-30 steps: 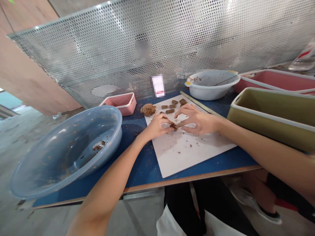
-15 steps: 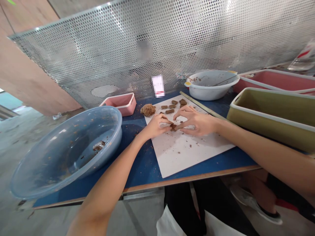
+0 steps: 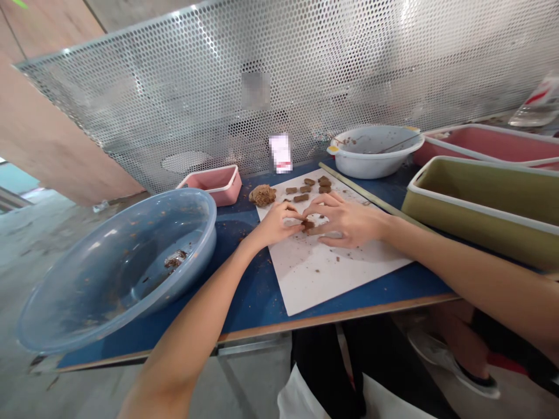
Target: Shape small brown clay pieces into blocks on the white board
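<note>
Between my two hands, a small piece of brown clay-like material (image 3: pixel 308 224) rests on a white board (image 3: pixel 301 285). My left hand (image 3: pixel 279 224) pinches its left side between thumb and fingers. From the right, my right hand (image 3: pixel 343 221) closes on the same piece with its fingertips, the other fingers curved and spread. Just behind the hands lie several short brown rolls (image 3: pixel 301 198) of like material. A larger rough brown lump (image 3: pixel 262 195) sits at the board's back left corner. Crumbs are scattered over the board.
A big blue basin (image 3: pixel 183 203) stands tilted at the left, beside a small pink box (image 3: pixel 229 185). Behind right are a white basin (image 3: pixel 371 166), a green trough (image 3: pixel 471 212) and a pink trough (image 3: pixel 515 145). A stick (image 3: pixel 362 189) lies along the board; a perforated metal panel (image 3: pixel 196 87) rises behind.
My right hand has shifted slightly left and its fingers have moved around the brown piece. My left hand stays nearly in place, still pinching it.
</note>
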`<state>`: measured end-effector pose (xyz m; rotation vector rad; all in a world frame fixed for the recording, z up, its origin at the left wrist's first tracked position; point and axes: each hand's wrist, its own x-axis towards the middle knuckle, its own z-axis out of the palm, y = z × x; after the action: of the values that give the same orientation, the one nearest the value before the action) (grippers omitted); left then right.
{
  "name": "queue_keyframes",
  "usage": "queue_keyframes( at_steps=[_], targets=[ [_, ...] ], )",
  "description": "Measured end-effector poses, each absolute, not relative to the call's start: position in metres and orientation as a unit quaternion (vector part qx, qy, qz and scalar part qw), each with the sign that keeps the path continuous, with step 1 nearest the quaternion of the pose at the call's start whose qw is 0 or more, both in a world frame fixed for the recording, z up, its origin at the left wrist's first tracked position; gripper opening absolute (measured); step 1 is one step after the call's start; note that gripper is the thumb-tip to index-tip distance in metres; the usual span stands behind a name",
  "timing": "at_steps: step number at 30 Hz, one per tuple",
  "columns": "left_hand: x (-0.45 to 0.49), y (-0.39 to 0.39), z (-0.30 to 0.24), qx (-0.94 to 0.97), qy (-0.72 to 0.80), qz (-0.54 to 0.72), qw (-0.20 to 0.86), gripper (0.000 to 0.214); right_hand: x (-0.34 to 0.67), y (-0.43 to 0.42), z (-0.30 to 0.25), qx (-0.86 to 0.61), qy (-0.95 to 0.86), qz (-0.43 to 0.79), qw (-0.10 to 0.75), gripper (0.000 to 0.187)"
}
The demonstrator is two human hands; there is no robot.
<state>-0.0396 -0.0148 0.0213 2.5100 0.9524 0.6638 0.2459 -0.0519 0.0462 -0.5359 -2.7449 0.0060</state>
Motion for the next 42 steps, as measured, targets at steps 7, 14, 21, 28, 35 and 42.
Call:
queue_keyframes(
  at_steps=[7, 14, 21, 28, 35, 42],
  targets=[
    [-0.04, -0.015, 0.022, 0.896, 0.329, 0.239, 0.181, 0.024, 0.244, -0.053, 0.045, -0.178, -0.965, -0.021, 0.189, 0.031],
    [-0.039, -0.017, 0.024, 0.895, 0.332, 0.238, 0.18, 0.032, 0.252, -0.047, 0.044, -0.211, -0.951, -0.005, 0.227, 0.03],
    [-0.037, -0.017, 0.024, 0.896, 0.334, 0.236, 0.173, 0.024, 0.253, -0.043, 0.039, -0.214, -0.949, -0.029, 0.229, 0.029],
    [-0.037, -0.018, 0.026, 0.895, 0.342, 0.229, 0.17, 0.021, 0.252, -0.042, 0.037, -0.193, -0.951, -0.046, 0.238, 0.027],
    [-0.036, -0.021, 0.027, 0.895, 0.343, 0.233, 0.165, 0.021, 0.251, -0.043, 0.04, -0.172, -0.95, -0.002, 0.261, 0.024],
    [-0.036, -0.02, 0.026, 0.897, 0.336, 0.236, 0.162, 0.019, 0.25, -0.045, 0.043, -0.162, -0.948, 0.052, 0.271, 0.027]
  ],
)
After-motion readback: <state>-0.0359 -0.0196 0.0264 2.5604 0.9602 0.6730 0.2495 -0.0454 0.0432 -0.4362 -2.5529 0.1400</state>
